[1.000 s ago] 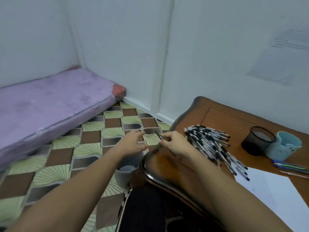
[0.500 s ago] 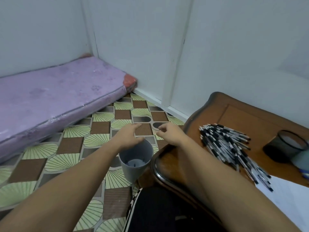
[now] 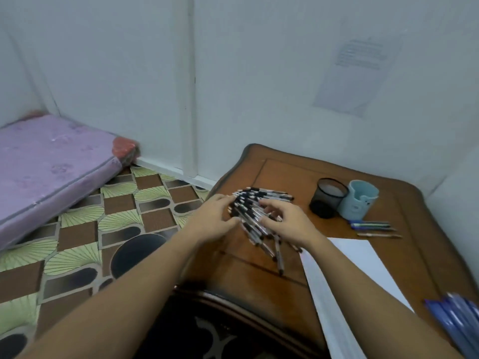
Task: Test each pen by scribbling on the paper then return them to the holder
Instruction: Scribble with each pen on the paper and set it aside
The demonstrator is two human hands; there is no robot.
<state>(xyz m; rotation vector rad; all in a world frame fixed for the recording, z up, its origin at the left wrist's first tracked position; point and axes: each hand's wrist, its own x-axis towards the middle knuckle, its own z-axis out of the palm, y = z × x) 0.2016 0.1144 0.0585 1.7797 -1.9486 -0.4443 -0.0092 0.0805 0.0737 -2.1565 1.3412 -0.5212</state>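
I see pale walls (image 3: pixel 259 73), green-brown patterned floor (image 3: pixel 77 229), purple mattress (image 3: pixel 46 161) on it left, wooden table (image 3: pixel 285 164) right, paper sheet (image 3: pixel 357 73) on wall.

- The left hand (image 3: pixel 215 218) leaves the grey cup on the floor and now touches the left side of the pile of pens (image 3: pixel 255 203) at centre frame.
- The right hand (image 3: pixel 285 221) moves off the table's (image 3: pixel 285 172) left edge; its fingers now curl down onto the pile, and any grip is unclear.
- The single pen it held a second ago is gone.
- The view swings right, bringing the blue cup (image 3: pixel 361 199) and blurred blue pens (image 3: pixel 458 320) at lower right into frame.
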